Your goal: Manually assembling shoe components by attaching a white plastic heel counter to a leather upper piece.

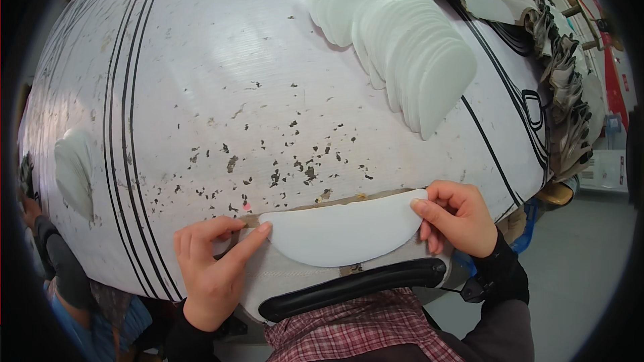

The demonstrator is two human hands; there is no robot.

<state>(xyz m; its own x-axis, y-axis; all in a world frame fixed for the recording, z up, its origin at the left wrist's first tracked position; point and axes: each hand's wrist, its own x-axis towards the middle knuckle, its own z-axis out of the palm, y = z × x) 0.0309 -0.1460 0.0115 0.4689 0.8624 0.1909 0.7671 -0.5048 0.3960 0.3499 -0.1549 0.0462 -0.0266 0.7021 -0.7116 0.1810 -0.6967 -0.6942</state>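
Note:
A white half-moon sheet [342,231] lies flat on a grey fabric piece [272,271] at the table's near edge. That fabric shows as a narrow strip behind the sheet's straight side, and a padded black band [355,289] runs along its near side. My left hand [218,261] is at the sheet's left corner, thumb tip on the corner and index fingertip on the fabric beside it. At the opposite corner, my right hand [459,218] pinches the sheet between thumb and curled fingers. What lies under the sheet is hidden.
Overlapping white rounded sheets [416,47] fan out at the far right of the white table [221,60]. More pale sheets [74,171] lie far left, near another person's arm [57,255]. Dark scraps [308,173] litter the middle. Stacked fabric pieces [567,107] line the right edge.

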